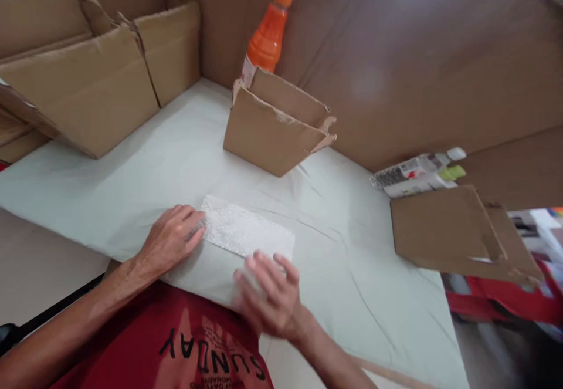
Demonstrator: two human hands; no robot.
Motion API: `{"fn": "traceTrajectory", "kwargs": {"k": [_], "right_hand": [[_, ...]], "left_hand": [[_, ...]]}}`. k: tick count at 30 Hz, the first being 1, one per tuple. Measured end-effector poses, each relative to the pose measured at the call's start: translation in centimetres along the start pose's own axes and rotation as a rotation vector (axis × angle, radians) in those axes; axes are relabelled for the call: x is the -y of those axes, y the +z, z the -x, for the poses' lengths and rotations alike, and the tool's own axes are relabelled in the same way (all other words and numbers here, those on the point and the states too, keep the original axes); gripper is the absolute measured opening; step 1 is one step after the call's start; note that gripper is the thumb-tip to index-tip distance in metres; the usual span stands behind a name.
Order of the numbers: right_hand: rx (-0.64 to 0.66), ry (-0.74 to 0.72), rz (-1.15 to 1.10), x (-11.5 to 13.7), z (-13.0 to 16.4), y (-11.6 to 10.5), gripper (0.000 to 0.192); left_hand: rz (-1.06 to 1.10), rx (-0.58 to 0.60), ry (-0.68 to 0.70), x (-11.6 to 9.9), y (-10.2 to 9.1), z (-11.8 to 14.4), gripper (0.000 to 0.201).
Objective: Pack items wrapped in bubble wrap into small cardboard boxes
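Observation:
A white, bumpy-textured rectangular piece (246, 227), resembling bubble wrap or folded sheet, lies flat on the pale table cover. At its left end is my left hand (173, 236), with bent fingers closed together on the edge; the fingertips are partly hidden. My right hand (275, 298) is just in front of the piece's lower right edge, blurred by motion. Its fingers are loosely curled and apart, and I see nothing held in them. Whether it touches the piece I cannot tell.
Behind the piece stands an open cardboard box (268, 134), with an orange bottle (268, 34) behind it. Cardboard bins (88, 84) stand at the left. On the right are another cardboard box (440, 225), a clear bottle (413, 169) and a green-capped bottle (422, 185). Cardboard walls the back.

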State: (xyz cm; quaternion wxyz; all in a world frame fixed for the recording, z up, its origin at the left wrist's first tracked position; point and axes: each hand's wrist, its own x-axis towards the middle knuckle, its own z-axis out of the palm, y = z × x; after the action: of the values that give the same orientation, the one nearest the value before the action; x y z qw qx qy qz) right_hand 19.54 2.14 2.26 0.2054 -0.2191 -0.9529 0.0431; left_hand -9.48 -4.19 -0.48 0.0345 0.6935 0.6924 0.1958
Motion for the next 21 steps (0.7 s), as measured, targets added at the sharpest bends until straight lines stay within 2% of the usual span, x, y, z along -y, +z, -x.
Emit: {"fn": "traceTrajectory", "kwargs": {"k": [1,3,5,6,9,11,13,16,17,18,19,21], "right_hand": [[-0.020,0.075,0.037,-0.7,0.6,0.2,0.032],[-0.020,0.314,0.136,-2.7,1.9,0.6,0.034],[0.049,0.558,0.193,-4.7,2.9,1.4,0.040],[0.080,0.626,0.184,-5.4,3.1,1.8,0.042],[0.067,0.675,0.048,-6.1,2.8,2.9,0.032],[0.001,0.699,-0.073,-5.7,2.3,3.1,0.023],[-0.076,0.782,-0.182,-5.2,2.0,2.7,0.025],[-0.116,0.888,-0.298,-4.6,2.3,1.5,0.054],[-0.102,0.888,-0.316,-4.5,2.5,1.2,0.063],[-0.080,0.870,-0.322,-4.4,2.7,1.0,0.068],[-0.050,0.836,-0.324,-4.4,2.8,0.9,0.068],[0.024,0.731,-0.342,-4.5,2.7,0.9,0.050]], "left_hand": [[-0.030,0.006,-0.031,0.5,-0.1,0.0,0.024],[-0.090,0.033,-0.095,0.9,-0.2,-0.1,0.027],[-0.111,0.058,-0.140,0.7,0.1,-0.5,0.024],[-0.100,0.064,-0.153,0.4,0.3,-0.7,0.020],[0.022,0.053,-0.165,-0.8,0.9,-1.4,0.012],[0.162,0.038,-0.206,-1.3,0.9,-1.5,0.011],[0.328,0.048,-0.288,-1.3,0.6,-1.2,0.009],[0.533,0.088,-0.350,-0.8,0.2,-0.5,0.046],[0.566,0.098,-0.333,-0.7,0.2,-0.4,0.055],[0.581,0.109,-0.296,-0.6,0.3,-0.3,0.056],[0.578,0.124,-0.247,-0.5,0.4,-0.3,0.049],[0.541,0.175,-0.139,-0.5,0.5,-0.6,0.029]]}}
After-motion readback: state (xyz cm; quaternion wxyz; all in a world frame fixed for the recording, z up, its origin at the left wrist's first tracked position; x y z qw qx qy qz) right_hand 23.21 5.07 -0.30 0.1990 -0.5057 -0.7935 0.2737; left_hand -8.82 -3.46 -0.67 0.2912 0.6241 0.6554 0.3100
